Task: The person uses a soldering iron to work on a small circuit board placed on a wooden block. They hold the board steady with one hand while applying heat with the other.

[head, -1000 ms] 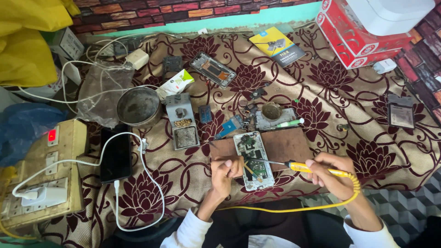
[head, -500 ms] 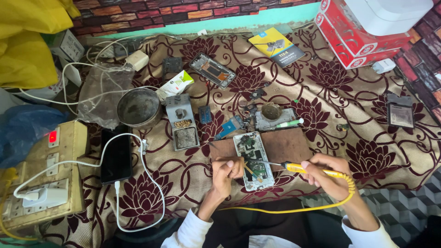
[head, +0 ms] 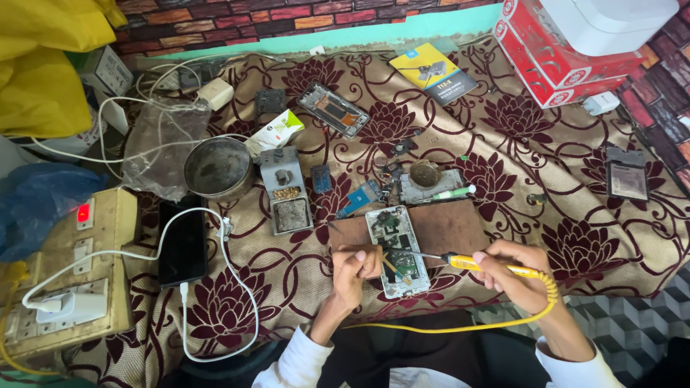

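An opened phone (head: pixel 397 250) with its circuit board showing lies on a brown wooden board (head: pixel 449 228) in front of me. My right hand (head: pixel 514 273) grips a yellow-handled soldering iron (head: pixel 480 264), its metal tip reaching left onto the phone's board. A yellow cord (head: pixel 460 328) runs from the iron across my lap. My left hand (head: pixel 356 267) rests at the phone's left edge, its fingers closed on a thin wire or stick (head: pixel 392 267) that points at the same spot.
A grey soldering stand (head: pixel 284 188), a metal bowl (head: pixel 218 168) and a black phone (head: pixel 183 243) on a white cable lie to the left. A power strip box (head: pixel 79 280) sits at far left. Red boxes (head: pixel 560 54) stand at the back right, loose phone parts between.
The iron's tip and my left hand have stayed on the phone's board with only slight shifts. The view has barely moved.
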